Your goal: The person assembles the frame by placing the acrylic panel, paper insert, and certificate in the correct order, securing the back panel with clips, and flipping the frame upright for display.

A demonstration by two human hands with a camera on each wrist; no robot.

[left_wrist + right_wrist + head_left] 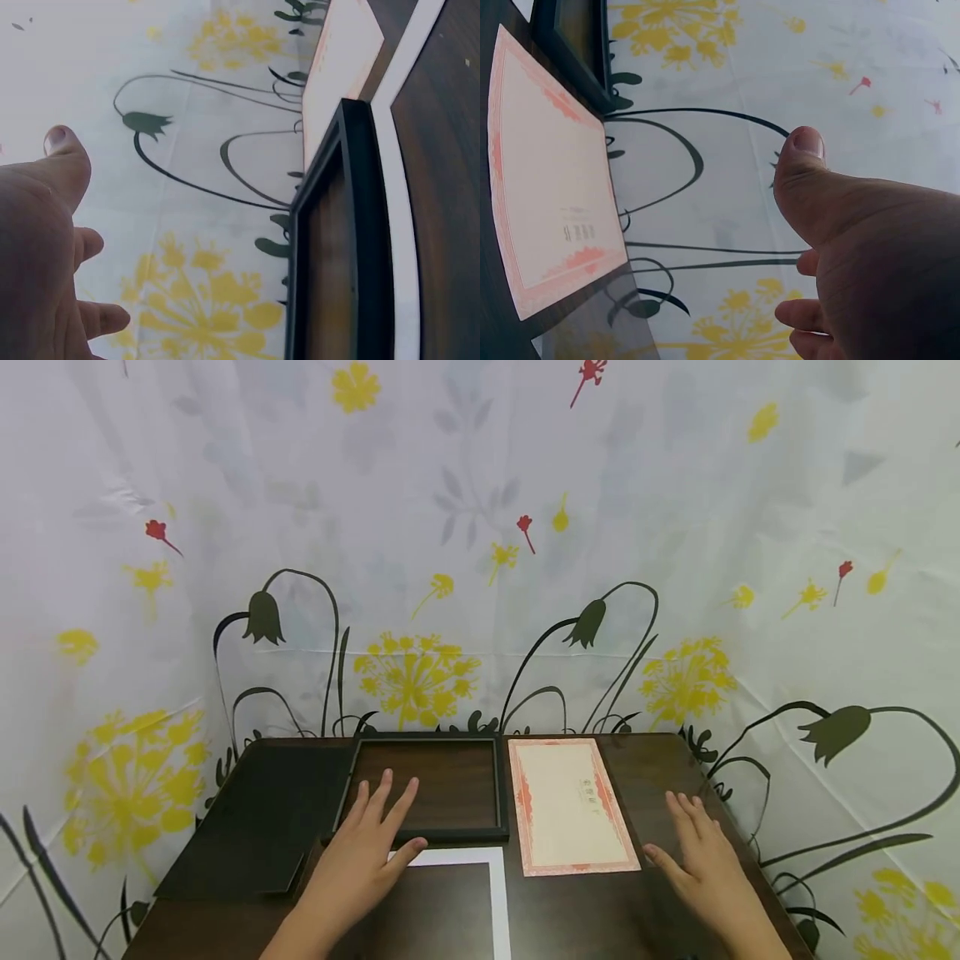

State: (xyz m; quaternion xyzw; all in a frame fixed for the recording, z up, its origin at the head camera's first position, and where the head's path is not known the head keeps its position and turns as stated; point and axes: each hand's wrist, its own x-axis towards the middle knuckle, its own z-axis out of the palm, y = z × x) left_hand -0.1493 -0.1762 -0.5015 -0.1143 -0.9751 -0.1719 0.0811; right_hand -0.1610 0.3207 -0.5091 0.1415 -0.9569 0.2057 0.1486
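My left hand (360,852) is held with fingers spread, in front of a black picture frame (502,793) in the head view; it grips nothing. Beneath and nearer lies a white rectangular border (498,902), partly hidden by that hand. To the frame's right is a paper certificate (570,810) with a pink-orange patterned edge. My right hand (701,864) hovers to the right of this paper, fingers extended and nothing held. Both wrist views show bare palms, the left hand (37,247) and the right hand (885,247), apart from the objects.
A black flat board (255,818) lies at the table's left, one near corner slightly raised. A see-through or glossy sheet (600,322) shows beside the certificate in the right wrist view. Behind the dark wooden table (570,918) hangs a flower-patterned white curtain (480,527).
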